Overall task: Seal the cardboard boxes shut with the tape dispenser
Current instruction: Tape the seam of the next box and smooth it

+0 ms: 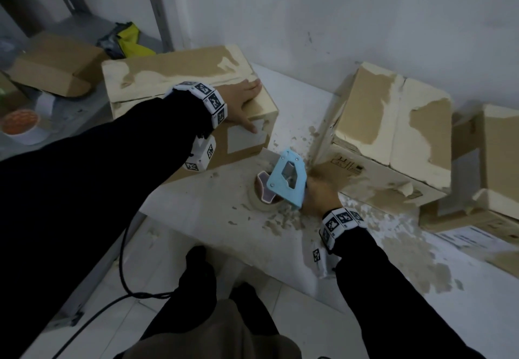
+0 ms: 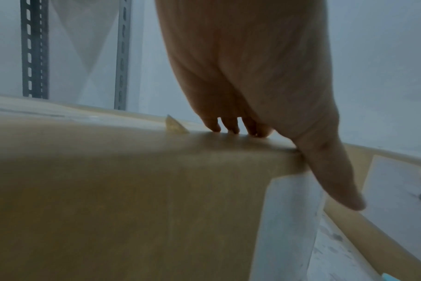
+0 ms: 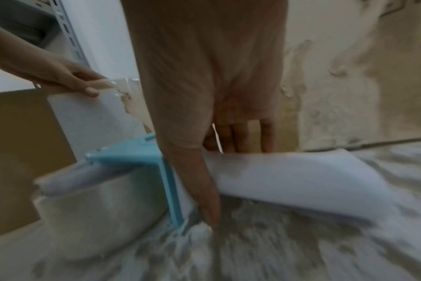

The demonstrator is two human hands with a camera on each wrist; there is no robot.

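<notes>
Right hand at tape dispenser; boxes closed.

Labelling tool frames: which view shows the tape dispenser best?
Head view: the whole blue tape dispenser shows, tape roll attached, standing on the table beside the right hand. Right wrist view shows it close but blurred, partly behind the thumb. Left wrist view catches only a blue sliver at the bottom edge.

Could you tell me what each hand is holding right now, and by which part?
The right hand grips the blue tape dispenser by its handle. The left hand holds nothing; it rests flat on a cardboard box.
</notes>
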